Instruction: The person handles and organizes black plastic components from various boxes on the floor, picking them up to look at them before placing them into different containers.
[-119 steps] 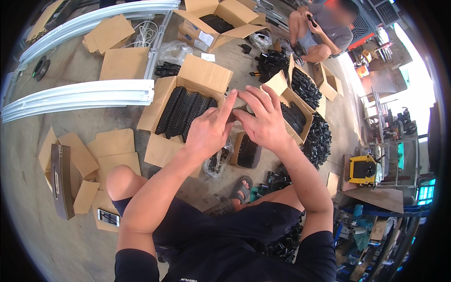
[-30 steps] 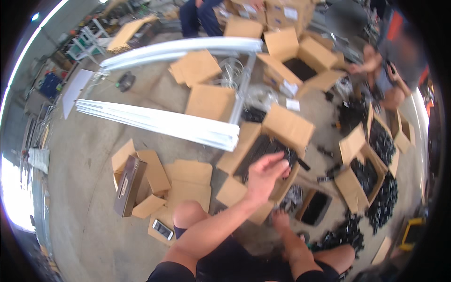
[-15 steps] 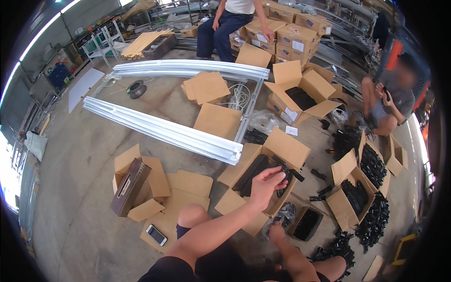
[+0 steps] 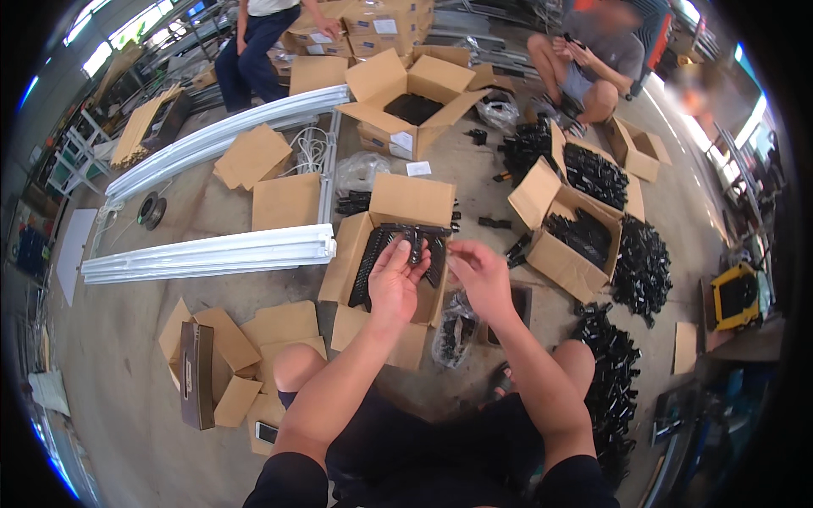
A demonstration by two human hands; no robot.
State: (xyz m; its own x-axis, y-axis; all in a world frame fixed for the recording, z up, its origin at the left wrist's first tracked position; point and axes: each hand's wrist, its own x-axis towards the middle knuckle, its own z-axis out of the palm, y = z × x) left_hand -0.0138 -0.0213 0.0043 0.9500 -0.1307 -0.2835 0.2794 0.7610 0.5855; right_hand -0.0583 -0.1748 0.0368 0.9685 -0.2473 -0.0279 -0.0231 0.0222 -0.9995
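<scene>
My left hand is closed round a small black plastic part, held over an open cardboard box. Rows of black parts lie inside that box. To the right of the held part, my right hand is pinched at the fingertips; whatever sits between them is too small to make out. Below the right hand, on the floor, a clear plastic bag contains dark small pieces. Partly hidden behind my right forearm is a small box.
White metal profiles lie to the left. Cartons of black parts and loose heaps spread on the right. A phone rests on cardboard at lower left. Another person crouches at far right; someone else sits at the back.
My right hand has risen out of the plastic bag and come up beside the left. The left hand still has the black part. The view has swung to the right.
</scene>
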